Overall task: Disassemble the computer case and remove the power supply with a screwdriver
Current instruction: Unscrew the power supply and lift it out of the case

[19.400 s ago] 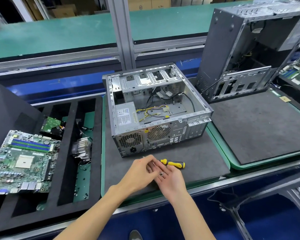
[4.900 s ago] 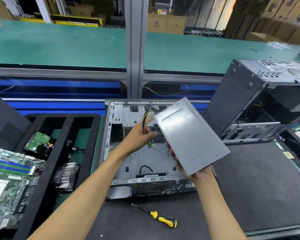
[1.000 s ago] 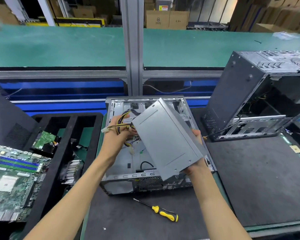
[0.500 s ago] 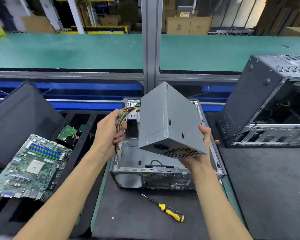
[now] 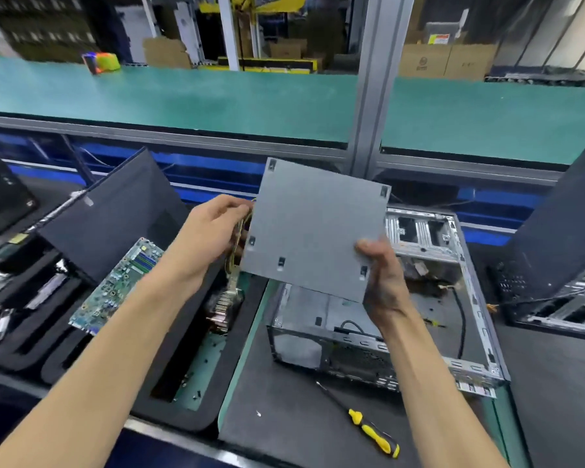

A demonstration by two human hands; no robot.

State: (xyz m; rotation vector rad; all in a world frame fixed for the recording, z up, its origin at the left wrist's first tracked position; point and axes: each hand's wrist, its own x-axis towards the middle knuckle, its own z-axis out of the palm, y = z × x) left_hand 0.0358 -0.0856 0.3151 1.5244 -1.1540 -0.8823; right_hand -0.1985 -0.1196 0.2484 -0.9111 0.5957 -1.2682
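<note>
I hold the grey metal power supply (image 5: 313, 228) in the air, above the left edge of the open computer case (image 5: 429, 305), its flat side facing me. My right hand (image 5: 380, 275) grips its lower right corner. My left hand (image 5: 210, 234) holds the bundle of yellow and black cables (image 5: 237, 241) at its left side. The case lies on its side on the dark mat, its inside open and largely bare. A yellow-handled screwdriver (image 5: 368, 427) lies on the mat in front of the case, untouched.
A black foam tray (image 5: 169, 403) at the left holds a green motherboard (image 5: 119, 285) and a heatsink (image 5: 223, 309). A dark side panel (image 5: 115, 211) leans behind it. A second case (image 5: 561, 251) stands at the right. A green conveyor (image 5: 183, 99) runs behind.
The power supply has swung left and turned so that its flat face is toward me. Both hands kept their hold. My view has shifted left.
</note>
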